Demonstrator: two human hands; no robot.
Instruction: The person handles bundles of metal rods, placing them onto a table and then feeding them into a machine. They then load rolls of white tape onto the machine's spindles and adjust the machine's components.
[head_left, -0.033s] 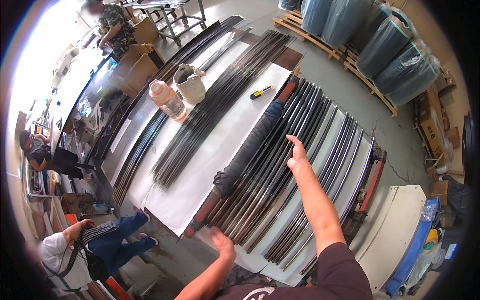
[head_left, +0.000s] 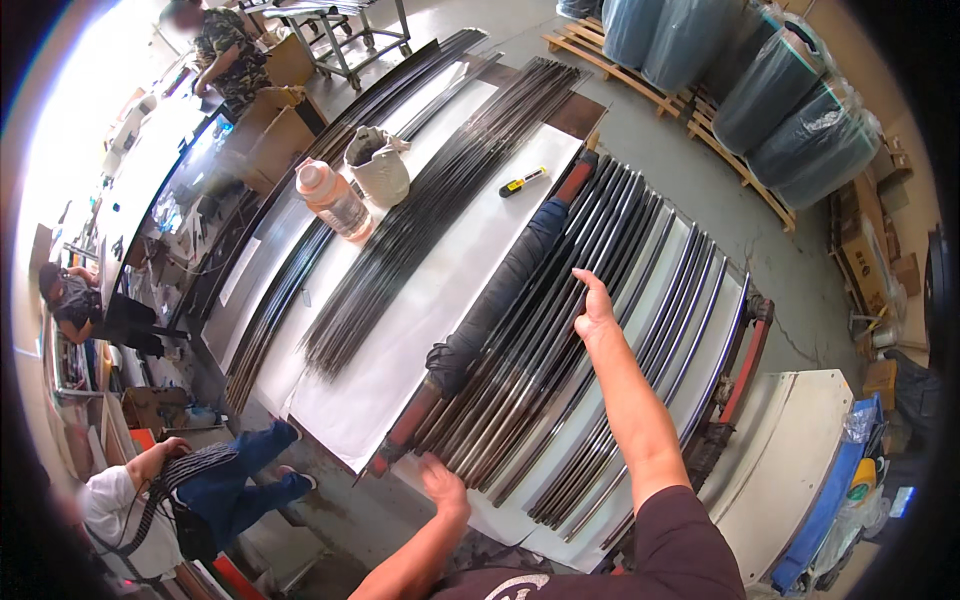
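Far right: dark plastic-wrapped rolls [head_left: 790,105] on wooden pallets [head_left: 700,120]. Far left: brown cardboard boxes [head_left: 275,125] beside table. Right edge: more stacked brown cartons [head_left: 875,250]. No signs or screens seen.

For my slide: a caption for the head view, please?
Both hands rest on long dark strips.

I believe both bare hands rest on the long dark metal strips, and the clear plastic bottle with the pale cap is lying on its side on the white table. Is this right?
Not entirely. In the head view the clear plastic bottle with the pale cap stands upright on the white table, not on its side. The rest holds: the left hand and the right hand both rest on the long dark metal strips.
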